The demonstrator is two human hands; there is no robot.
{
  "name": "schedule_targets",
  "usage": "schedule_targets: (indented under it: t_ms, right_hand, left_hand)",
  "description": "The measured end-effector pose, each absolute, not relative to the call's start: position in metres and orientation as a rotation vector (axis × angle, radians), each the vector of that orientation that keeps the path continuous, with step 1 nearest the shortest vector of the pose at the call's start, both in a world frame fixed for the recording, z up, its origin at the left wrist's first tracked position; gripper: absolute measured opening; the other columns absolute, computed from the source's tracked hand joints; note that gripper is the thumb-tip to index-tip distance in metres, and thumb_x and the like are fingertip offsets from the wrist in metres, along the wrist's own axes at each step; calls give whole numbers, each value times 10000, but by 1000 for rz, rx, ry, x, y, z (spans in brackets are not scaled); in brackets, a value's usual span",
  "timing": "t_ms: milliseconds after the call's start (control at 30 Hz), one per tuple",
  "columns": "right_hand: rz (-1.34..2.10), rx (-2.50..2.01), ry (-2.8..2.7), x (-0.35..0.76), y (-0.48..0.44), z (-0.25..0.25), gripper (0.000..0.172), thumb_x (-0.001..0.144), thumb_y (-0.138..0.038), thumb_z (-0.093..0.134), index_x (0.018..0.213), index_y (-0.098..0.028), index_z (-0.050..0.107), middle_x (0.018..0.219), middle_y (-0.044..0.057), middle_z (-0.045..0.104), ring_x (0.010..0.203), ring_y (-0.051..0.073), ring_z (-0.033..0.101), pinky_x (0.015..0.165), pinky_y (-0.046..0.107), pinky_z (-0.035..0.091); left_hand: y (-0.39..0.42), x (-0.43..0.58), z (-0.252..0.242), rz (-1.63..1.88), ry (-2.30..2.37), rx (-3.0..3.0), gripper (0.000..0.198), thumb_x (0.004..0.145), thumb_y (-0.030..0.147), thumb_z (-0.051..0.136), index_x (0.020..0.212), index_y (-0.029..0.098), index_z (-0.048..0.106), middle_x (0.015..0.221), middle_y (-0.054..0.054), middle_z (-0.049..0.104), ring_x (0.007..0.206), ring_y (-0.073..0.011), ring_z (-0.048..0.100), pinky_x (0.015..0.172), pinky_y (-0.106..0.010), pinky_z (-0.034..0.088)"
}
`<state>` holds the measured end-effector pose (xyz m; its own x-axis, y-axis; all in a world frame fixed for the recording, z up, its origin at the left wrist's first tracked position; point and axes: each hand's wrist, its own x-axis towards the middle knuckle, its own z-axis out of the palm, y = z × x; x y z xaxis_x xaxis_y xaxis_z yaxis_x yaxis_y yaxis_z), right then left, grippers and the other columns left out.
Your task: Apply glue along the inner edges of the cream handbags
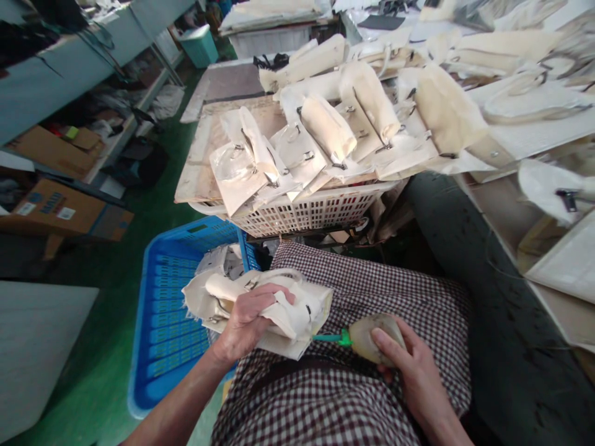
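Observation:
My left hand (253, 316) grips a cream fabric piece (302, 306) with small metal fittings, held over my lap and partly above the blue basket. Its fingertips press on a folded flap. In my right hand (409, 356) is a translucent squeeze bottle (374, 337), lying on its side with its green nozzle (330, 338) pointing left. The nozzle tip is at the lower right edge of the fabric piece; whether it touches is hard to tell. A checkered apron (372, 291) lies beneath both hands.
A blue basket (162, 310) stands at my left with pieces inside. Ahead, a wooden board (199, 167) on a white basket (302, 214) bears several cream fabric pieces (328, 127). Cardboard boxes (65, 210) sit far left. A dark padded surface (474, 248) runs along the right.

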<state>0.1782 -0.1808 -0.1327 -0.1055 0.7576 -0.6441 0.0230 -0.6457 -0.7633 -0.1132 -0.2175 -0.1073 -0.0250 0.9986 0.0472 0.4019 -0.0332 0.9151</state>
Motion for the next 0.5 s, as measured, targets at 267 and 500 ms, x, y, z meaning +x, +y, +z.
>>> schedule_targets:
  t_ms: [267, 500]
  right_hand:
    - [1592, -1780, -1077, 184, -170, -148, 520, 721, -598, 768, 1010, -178, 664, 760, 35, 673, 553, 182, 541, 403, 266, 412]
    - [1367, -1892, -1217, 193, -170, -173, 669, 623, -633, 773, 1085, -164, 660, 963, 91, 727, 879, 315, 677, 753, 394, 561]
  left_hand:
    - [-218, -112, -109, 1065, 1463, 1542, 405, 948, 488, 593, 793, 144, 739, 916, -142, 752, 837, -225, 719, 747, -272, 569]
    - [-215, -108, -107, 1046, 1498, 1411, 371, 919, 482, 644, 811, 146, 759, 909, -124, 747, 845, -222, 703, 775, -289, 552]
